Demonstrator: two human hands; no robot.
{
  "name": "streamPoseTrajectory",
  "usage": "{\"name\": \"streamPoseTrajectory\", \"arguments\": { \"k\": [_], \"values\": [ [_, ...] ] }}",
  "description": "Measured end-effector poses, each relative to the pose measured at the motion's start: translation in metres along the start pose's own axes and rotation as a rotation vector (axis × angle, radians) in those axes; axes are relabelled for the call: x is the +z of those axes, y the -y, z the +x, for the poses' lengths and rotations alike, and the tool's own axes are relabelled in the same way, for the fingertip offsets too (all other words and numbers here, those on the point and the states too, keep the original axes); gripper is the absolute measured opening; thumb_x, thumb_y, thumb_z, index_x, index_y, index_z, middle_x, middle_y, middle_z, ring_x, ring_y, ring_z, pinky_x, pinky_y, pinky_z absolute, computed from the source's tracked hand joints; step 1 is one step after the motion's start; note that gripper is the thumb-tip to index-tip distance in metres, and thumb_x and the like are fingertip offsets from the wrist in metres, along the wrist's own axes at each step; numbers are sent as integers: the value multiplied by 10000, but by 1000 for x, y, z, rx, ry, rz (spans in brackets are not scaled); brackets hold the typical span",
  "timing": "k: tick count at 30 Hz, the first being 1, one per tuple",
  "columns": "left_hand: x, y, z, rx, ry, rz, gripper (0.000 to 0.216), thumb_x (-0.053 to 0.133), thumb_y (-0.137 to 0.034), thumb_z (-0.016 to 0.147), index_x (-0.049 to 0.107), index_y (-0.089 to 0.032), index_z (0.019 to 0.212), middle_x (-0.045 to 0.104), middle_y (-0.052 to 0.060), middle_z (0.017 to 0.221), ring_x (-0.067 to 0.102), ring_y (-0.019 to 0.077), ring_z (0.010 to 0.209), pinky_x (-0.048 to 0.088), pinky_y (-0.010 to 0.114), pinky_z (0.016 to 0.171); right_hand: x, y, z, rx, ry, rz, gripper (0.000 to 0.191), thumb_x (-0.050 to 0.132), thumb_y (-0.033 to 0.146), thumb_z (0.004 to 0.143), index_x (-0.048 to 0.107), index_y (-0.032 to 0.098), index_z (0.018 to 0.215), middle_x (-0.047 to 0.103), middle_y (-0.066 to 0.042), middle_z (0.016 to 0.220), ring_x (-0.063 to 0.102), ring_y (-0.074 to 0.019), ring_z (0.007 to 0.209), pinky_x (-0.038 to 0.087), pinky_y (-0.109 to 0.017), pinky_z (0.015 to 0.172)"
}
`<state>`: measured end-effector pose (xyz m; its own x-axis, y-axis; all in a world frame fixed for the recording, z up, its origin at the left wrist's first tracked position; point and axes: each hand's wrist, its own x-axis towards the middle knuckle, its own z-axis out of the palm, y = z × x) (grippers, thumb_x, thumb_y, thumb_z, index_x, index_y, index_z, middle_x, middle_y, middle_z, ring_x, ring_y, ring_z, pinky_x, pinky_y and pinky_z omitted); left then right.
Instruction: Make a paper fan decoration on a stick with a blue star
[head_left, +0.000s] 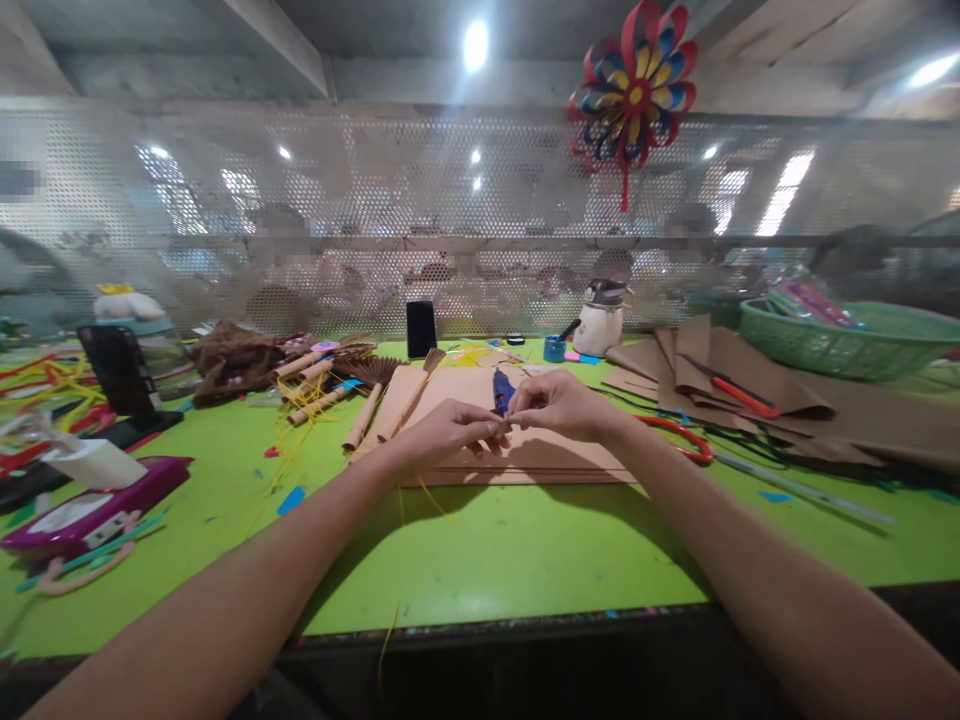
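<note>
My left hand (452, 428) and my right hand (561, 402) meet fingertip to fingertip above a stack of tan cardboard sheets (577, 458). Both pinch something tiny between them, too small and blurred to name. Just behind the fingers lies a dark blue tool (502, 388), perhaps a glue gun, partly hidden by my right hand. On the left part of the stack rests a rolled brown paper stick (409, 402) with a flared end. Another paper roll (364, 418) lies alongside it. Thin yellow strands (433, 498) trail over the stack's front edge.
Brown paper sheets (795, 375), red-handled scissors (742, 395) and a green basket (832, 345) occupy the right. A phone (421, 330), blue jar (554, 349) and white bottle (601, 322) stand at the back. Leftward are a purple box (97, 505) and a phone on a stand (118, 370).
</note>
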<state>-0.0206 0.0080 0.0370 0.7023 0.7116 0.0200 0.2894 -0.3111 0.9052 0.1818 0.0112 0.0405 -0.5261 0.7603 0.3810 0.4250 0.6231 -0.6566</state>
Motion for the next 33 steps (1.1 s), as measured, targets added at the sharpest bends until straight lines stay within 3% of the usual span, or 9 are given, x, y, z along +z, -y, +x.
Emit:
{"name": "streamPoseTrajectory", "arguments": {
  "k": [5, 9, 14, 17, 20, 23, 27, 33],
  "values": [
    [6, 4, 4, -2, -113, 205, 324, 510, -397, 781, 657, -114, 834, 664, 67, 685, 539, 98, 513, 429, 219, 510, 4, -3, 1, -11, -17, -4, 108, 631, 231, 679, 657, 127, 673, 643, -34, 627, 555, -112, 568, 433, -235, 554],
    [2, 12, 8, -41, -145, 108, 309, 524, -386, 771, 645, -109, 833, 666, 80, 677, 555, 109, 517, 429, 220, 491, 4, -8, 3, -1, -64, 147, 150, 663, 256, 645, 653, 135, 732, 637, -25, 645, 567, -120, 588, 447, -252, 575],
    [-3, 14, 8, -40, -219, 8, 288, 557, -375, 757, 637, -100, 788, 671, 97, 726, 565, 109, 560, 440, 230, 535, -5, -24, 8, 164, -404, 406, 266, 725, 317, 576, 626, 120, 724, 620, -13, 609, 546, -100, 530, 453, -252, 561],
    [-2, 10, 7, -18, -306, -87, 275, 563, -357, 760, 631, -96, 816, 670, 96, 734, 578, 117, 592, 450, 247, 573, -1, -24, 10, 237, -562, 598, 333, 696, 418, 608, 617, 115, 719, 597, -12, 590, 520, -87, 502, 444, -238, 532],
    [2, 4, 5, 19, -363, -175, 247, 583, -331, 751, 619, -94, 811, 664, 78, 714, 575, 115, 591, 448, 251, 584, 17, -13, 12, 233, -425, 745, 409, 606, 510, 680, 618, 108, 755, 588, -25, 596, 507, -88, 484, 426, -237, 500],
    [5, -1, 4, 66, -345, -217, 246, 587, -330, 749, 617, -92, 803, 659, 69, 710, 574, 115, 609, 443, 248, 599, 37, 0, 11, 144, -269, 683, 349, 668, 431, 653, 629, 107, 776, 579, -11, 583, 495, -86, 500, 393, -222, 492],
    [9, -4, 3, 100, -325, -224, 263, 570, -353, 763, 609, -93, 775, 650, 64, 685, 577, 118, 605, 429, 237, 574, 47, 4, 11, 113, -382, 692, 263, 688, 372, 634, 609, 123, 660, 547, 12, 539, 473, -87, 489, 377, -233, 493],
    [13, -7, 3, 120, -311, -205, 253, 561, -359, 771, 598, -111, 740, 649, 59, 686, 554, 102, 576, 416, 232, 559, 37, -1, 14, 140, -491, 722, 284, 698, 357, 611, 554, 132, 517, 481, 27, 454, 404, -71, 429, 323, -229, 438]
  ]
}}
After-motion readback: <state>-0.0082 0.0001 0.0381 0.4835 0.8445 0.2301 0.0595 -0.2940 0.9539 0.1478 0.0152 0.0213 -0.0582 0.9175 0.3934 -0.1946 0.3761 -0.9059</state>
